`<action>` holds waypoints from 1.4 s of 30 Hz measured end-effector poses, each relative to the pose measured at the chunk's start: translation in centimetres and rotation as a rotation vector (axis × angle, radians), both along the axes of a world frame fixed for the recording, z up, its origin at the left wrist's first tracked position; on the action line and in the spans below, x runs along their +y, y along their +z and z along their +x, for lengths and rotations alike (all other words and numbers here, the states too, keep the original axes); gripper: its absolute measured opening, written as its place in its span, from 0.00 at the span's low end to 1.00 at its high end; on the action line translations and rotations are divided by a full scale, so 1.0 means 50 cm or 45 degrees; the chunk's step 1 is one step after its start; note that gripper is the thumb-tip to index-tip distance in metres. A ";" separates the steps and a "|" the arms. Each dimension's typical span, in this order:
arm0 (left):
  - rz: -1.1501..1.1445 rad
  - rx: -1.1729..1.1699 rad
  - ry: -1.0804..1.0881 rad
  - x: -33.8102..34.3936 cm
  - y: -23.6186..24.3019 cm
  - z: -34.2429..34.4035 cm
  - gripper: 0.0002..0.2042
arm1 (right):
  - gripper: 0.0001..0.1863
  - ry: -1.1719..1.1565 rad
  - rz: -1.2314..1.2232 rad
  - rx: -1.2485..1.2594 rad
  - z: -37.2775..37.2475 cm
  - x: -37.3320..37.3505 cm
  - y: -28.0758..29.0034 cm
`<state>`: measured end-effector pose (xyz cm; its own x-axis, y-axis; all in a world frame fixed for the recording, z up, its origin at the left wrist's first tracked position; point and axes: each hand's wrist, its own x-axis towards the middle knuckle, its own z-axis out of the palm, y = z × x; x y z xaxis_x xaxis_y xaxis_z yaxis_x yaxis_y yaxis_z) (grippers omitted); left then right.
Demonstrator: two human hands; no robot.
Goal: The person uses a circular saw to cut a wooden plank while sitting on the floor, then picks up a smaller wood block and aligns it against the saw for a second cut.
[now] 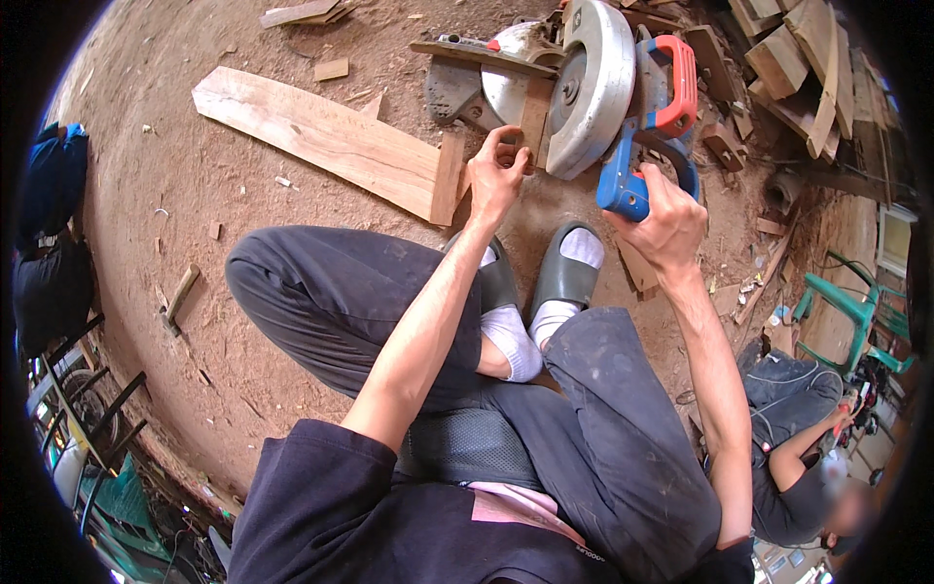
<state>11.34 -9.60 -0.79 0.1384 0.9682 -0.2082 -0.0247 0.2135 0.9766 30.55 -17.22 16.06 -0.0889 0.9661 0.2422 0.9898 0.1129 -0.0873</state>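
A miter saw with a round grey blade guard stands on the dirt floor in front of my feet. My right hand is wrapped round its blue handle. A short wood strip lies on the saw base, just left of the guard. My left hand is closed with curled fingers at the strip's near end; the fingertips partly cover it. Left of that hand, a small wood block sits against the end of a long plank on the ground.
Wood offcuts are piled at the far right. Another person sits at the lower right, near a green chair. A hammer-like tool lies on the left. My feet in grey slides rest close to the saw.
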 end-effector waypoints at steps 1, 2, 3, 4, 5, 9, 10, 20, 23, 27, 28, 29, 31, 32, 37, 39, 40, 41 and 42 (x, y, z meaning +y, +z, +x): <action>-0.005 -0.012 0.004 0.000 -0.001 -0.001 0.15 | 0.32 -0.003 -0.008 0.005 -0.002 0.000 0.001; 0.004 0.006 0.002 0.001 -0.001 -0.004 0.15 | 0.32 -0.006 -0.017 0.010 -0.004 0.002 0.003; 0.011 0.022 -0.004 0.002 -0.002 -0.005 0.15 | 0.32 0.000 -0.021 0.009 -0.003 0.003 0.005; 0.019 0.038 -0.010 0.002 -0.002 -0.005 0.15 | 0.32 0.006 -0.025 0.008 -0.002 0.005 0.009; 0.014 0.034 -0.011 0.002 -0.003 -0.006 0.15 | 0.32 0.012 -0.028 0.007 -0.001 0.006 0.012; -0.017 0.008 -0.003 -0.002 0.002 -0.003 0.16 | 0.33 0.008 -0.026 -0.013 0.001 0.003 0.015; -0.024 0.005 0.005 -0.002 0.002 -0.004 0.16 | 0.33 0.000 -0.028 -0.018 0.000 0.001 0.011; -0.015 -0.070 -0.001 0.000 -0.021 0.000 0.16 | 0.36 -0.053 -0.082 -0.041 0.002 -0.006 -0.004; -0.007 -0.068 0.003 -0.001 -0.025 0.001 0.16 | 0.36 -0.046 -0.085 -0.053 0.003 -0.007 -0.006; -0.026 -0.087 0.003 -0.001 -0.018 0.003 0.16 | 0.36 -0.062 -0.107 -0.046 0.003 -0.006 -0.002; -0.041 -0.103 0.003 -0.001 -0.013 0.001 0.16 | 0.35 -0.066 -0.116 -0.043 -0.001 -0.005 0.002; -0.057 -0.087 -0.001 -0.001 -0.009 -0.001 0.16 | 0.35 -0.070 -0.126 -0.040 -0.003 -0.004 0.003; -0.089 -0.064 -0.007 0.000 0.004 -0.003 0.16 | 0.34 -0.073 -0.143 -0.038 -0.002 -0.003 0.006; -0.096 -0.065 -0.010 0.001 0.008 -0.002 0.16 | 0.34 -0.074 -0.152 -0.037 0.000 -0.002 0.007; -0.118 -0.051 0.000 0.002 0.008 -0.001 0.16 | 0.32 -0.016 -0.065 -0.042 0.002 0.002 0.006; -0.106 -0.040 0.005 0.001 0.004 -0.002 0.16 | 0.31 -0.013 -0.060 -0.025 0.000 0.003 0.010; -0.101 -0.032 0.007 0.001 0.002 -0.004 0.16 | 0.31 -0.009 -0.058 -0.012 -0.003 0.005 0.017; -0.097 -0.039 0.012 0.002 -0.001 -0.006 0.16 | 0.31 -0.005 -0.055 0.001 -0.004 0.008 0.020; -0.096 -0.054 0.010 0.003 -0.003 -0.002 0.16 | 0.31 -0.008 -0.066 0.000 -0.003 0.009 0.024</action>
